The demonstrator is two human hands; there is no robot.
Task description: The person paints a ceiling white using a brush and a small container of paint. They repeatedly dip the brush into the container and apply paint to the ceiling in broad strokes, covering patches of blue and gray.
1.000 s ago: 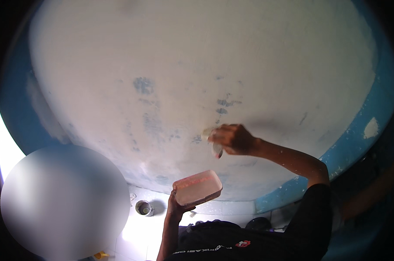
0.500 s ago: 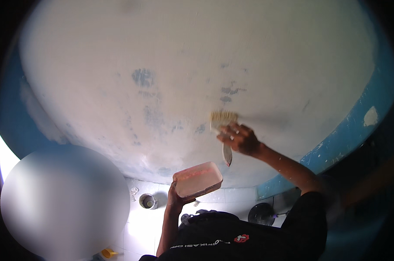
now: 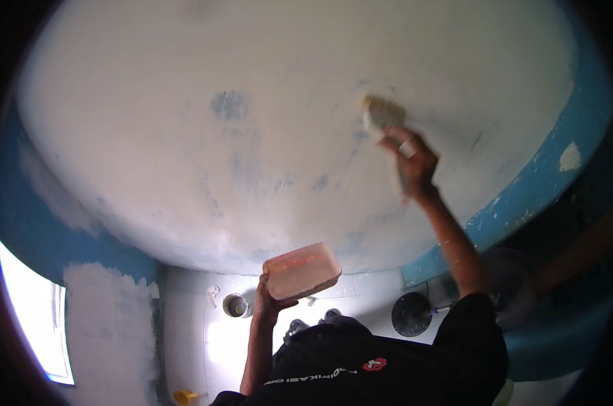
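Basically, white wall (image 3: pixel 286 135) fills the view from 9 through 12 to 3 o'clock, blue patches showing around its middle. Blue band (image 3: pixel 526 196) edges it at 3. White tiled floor (image 3: pixel 191 338) along the bottom, 5 to 7; bright opening (image 3: pixel 36 318) at 8. Black shirt (image 3: pixel 401 365) at 5. Next size down: pinkish tub (image 3: pixel 313 287) at 6, held up off the floor, pale inside; can't tell how full. Dark round thing (image 3: pixel 411 314) toward 5, kind unclear. Brush (image 3: pixel 384 115) at 1, bristles up by the wall; blurred, so can't confirm contact. Pot (image 3: pixel 228 308) at 7, yellow dipper (image 3: pixel 184 397) further out same bearing. Risks, my read: tub could tip if the left wrist rolls while the right arm reaches high, since one hand carries it; any contents would land on the floor or the feet (image 3: pixel 332 314) at 6. Pot sits near those feet, so a step toward 9 could kick it. Wet bristles above the hand could drip down the forearm. Hands: left hand (image 3: pixel 266 303) at 7, spread against the tub's near corner and underside, no wider than the tub needs; thumb unclear. Right hand (image 3: pixel 414 162) at 2, narrow, fingers curled on the brush handle, handle end poking out toward 3; finger detail blurred.
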